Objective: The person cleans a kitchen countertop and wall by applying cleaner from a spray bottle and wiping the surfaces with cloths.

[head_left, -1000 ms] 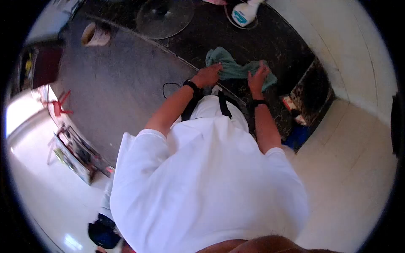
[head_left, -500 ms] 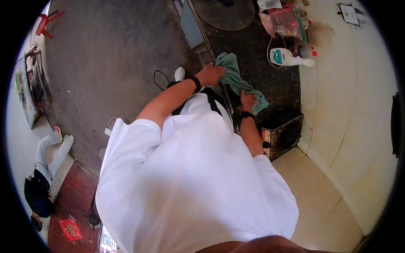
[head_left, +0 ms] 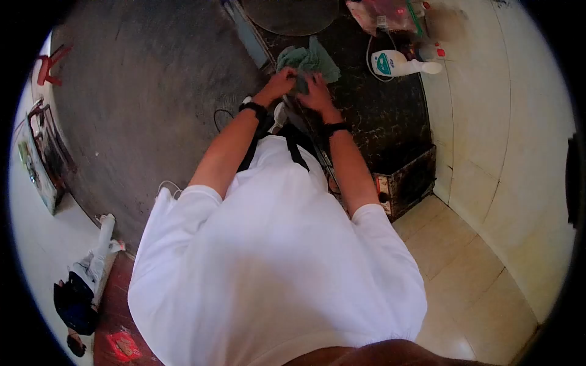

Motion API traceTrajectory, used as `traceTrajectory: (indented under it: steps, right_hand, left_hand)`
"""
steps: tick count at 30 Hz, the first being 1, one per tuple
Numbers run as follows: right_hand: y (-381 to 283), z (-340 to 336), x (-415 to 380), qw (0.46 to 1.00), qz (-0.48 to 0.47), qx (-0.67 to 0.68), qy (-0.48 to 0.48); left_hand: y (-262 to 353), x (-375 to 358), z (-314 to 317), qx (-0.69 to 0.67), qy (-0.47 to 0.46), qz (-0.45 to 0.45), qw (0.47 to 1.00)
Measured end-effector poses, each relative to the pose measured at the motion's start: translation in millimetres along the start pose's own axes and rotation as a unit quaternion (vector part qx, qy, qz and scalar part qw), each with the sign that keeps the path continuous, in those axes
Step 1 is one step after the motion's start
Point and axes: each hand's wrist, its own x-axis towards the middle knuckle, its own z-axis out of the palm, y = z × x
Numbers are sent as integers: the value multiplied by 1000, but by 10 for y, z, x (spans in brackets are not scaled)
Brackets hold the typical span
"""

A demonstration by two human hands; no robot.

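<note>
A green cloth [head_left: 312, 60] lies bunched on the dark, worn countertop [head_left: 378, 116], close to its front edge. My left hand [head_left: 281, 84] has its fingers closed on the near left side of the cloth. Right beside it, my right hand [head_left: 316, 94] grips the cloth's near edge with bent fingers. Both hands are close together at the counter's edge, and some fingertips are hidden or blurred.
A white spray bottle [head_left: 394, 63] lies by the tiled wall, near a pink plastic bag [head_left: 387, 17]. A large round lid or disc [head_left: 293, 18] is at the far end. A grimy box [head_left: 406, 183] stands nearby. Another person [head_left: 79, 299] is at lower left.
The cloth was stretched along the counter between my hands; now it is bunched farther up. My right hand has moved up and left, next to my left hand. The view has shifted.
</note>
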Motion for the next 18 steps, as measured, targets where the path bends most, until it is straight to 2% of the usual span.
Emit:
traceTrajectory:
  steps: [4, 6, 7, 9, 10, 12, 13, 14, 15, 16, 18]
  right_hand:
    - [51, -16, -407, 998, 46, 18, 29]
    - [338, 15, -623, 997, 77, 18, 16]
    - [516, -8, -732, 994, 97, -9, 48]
    - [961, -93, -958, 980, 148, -91, 101]
    - [1219, -129, -1093, 965, 180, -146, 122]
    - [1881, -139, -1294, 938, 261, -156, 163]
    - [2065, -319, -1372, 919, 335, -189, 85]
    - [2191, -481, -1421, 889, 402, -219, 7]
    - [2319, -514, -1454, 890, 402, -216, 5]
    - [2483, -482, -1455, 890, 420, -175, 21]
    - [2735, -355, -1466, 884, 455, -91, 55]
  left_hand:
    - [72, 12, 161, 100, -59, 13, 993]
    - [84, 139, 254, 145, -196, 2, 970]
    - [190, 166, 301, 151, -198, 4, 969]
    - [511, 156, 419, -35, -317, -146, 937]
    - [590, 197, 453, -32, -320, -148, 935]
    - [679, 286, 542, 43, -343, -149, 927]
    - [579, 327, 614, 43, -346, -152, 925]
    - [375, 373, 679, 19, -299, -127, 946]
    - [246, 397, 695, -3, -249, -103, 963]
    - [209, 380, 665, 1, -249, -106, 963]
    - [166, 241, 602, -38, -234, -48, 970]
